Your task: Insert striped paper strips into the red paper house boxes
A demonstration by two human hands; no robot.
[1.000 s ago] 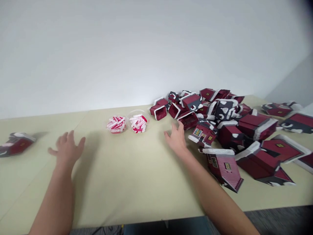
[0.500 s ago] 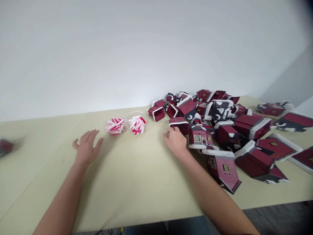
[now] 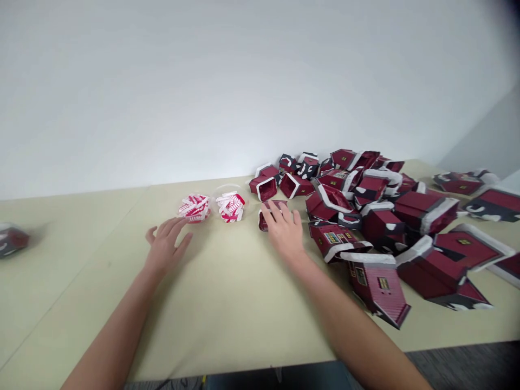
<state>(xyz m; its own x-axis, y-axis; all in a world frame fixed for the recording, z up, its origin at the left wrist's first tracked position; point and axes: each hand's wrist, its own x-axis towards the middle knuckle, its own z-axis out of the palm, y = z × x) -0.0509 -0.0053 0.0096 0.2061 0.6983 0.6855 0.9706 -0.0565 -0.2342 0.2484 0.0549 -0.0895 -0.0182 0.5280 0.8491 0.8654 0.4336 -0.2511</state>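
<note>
My right hand (image 3: 286, 230) is closed on a small dark red model house (image 3: 264, 221) with a hollow open end, its fingers over the top and hiding most of it. My left hand (image 3: 164, 246) hovers over the table with fingers spread, holding nothing. Its fingertips come close to a clear round bowl of red-and-white striped pieces (image 3: 195, 208). Beside that stands a second clear bowl with similar red-and-white pieces (image 3: 230, 207), between the two hands.
A heap of dark red model houses (image 3: 424, 208) with white snow-like trim covers the right of the pale yellow table (image 3: 227, 303). Another house (image 3: 12, 240) lies at the far left edge. Behind the table rises a white wall (image 3: 203, 97).
My right hand has moved left, bringing the small house away from the heap. Several neighbouring houses have shifted or tipped. My left hand has moved right, towards the bowls.
</note>
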